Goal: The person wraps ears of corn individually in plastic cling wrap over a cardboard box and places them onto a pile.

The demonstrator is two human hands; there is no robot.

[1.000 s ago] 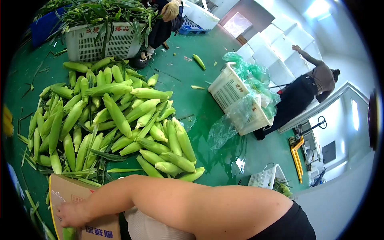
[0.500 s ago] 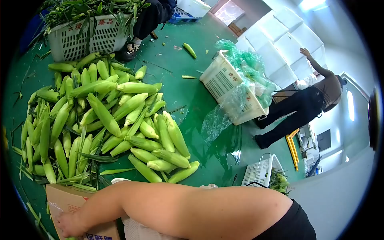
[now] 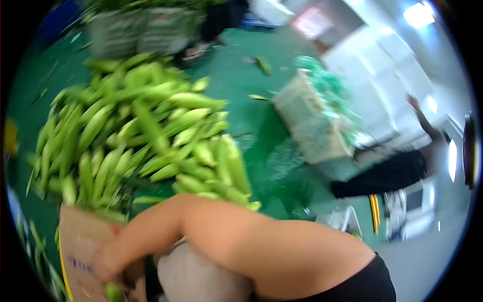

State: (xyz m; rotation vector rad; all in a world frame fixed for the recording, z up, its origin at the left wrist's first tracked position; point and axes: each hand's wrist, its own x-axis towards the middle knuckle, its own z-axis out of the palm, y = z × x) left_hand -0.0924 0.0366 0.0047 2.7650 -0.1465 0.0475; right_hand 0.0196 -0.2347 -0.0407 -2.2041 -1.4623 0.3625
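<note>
My right hand [image 3: 106, 266] reaches down over a brown cardboard carton [image 3: 78, 241] at the lower left. Its fingers are blurred but look closed round a green ear of corn [image 3: 113, 292], whose end shows just below them. My bare forearm crosses the bottom of the view. Beyond the carton a big heap of corn ears in pale green husks [image 3: 151, 126] lies on the floor. Pale cloth [image 3: 201, 274] shows under my arm. My left hand is out of view.
A crate heaped with green leaves [image 3: 115, 35] stands behind the heap, with a person's dark legs beside it. To the right are a crate of green plastic film [image 3: 302, 113], a white basket [image 3: 347, 219], a person in dark trousers [image 3: 387, 173] and stacked white boxes [image 3: 362, 70].
My right hand has shifted right over the carton, and the green ear has moved with it. The whole view has swung and blurred. The person at the right has an arm raised throughout.
</note>
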